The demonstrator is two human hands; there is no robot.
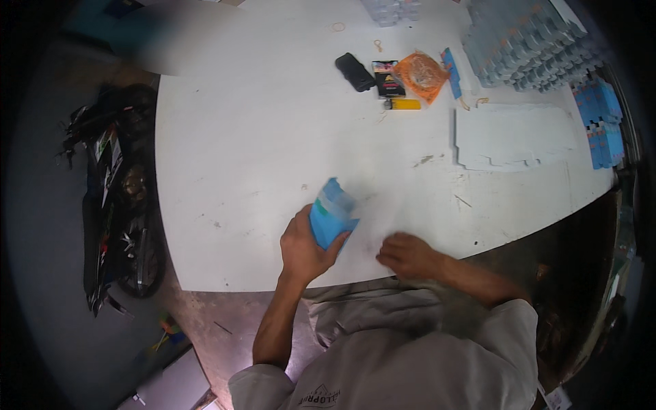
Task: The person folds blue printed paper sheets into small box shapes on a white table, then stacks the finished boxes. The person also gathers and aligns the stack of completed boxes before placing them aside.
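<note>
While left hand (304,249) grips blue carton (331,215), right hand (408,255) rests empty at table edge (273,285).

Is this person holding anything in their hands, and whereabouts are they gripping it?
The left hand grips a small blue carton by its lower end. The right hand rests on the white table, holding nothing visible.

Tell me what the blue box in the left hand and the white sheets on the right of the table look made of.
Blue box, held by the left hand: probably thin printed cardboard, with flat panels, sharp folded edges and a slight sheen. White sheets: likely matte card or paperboard blanks lying flat, with stepped cut edges; too washed out to be sure. They rest on the white table.
</note>
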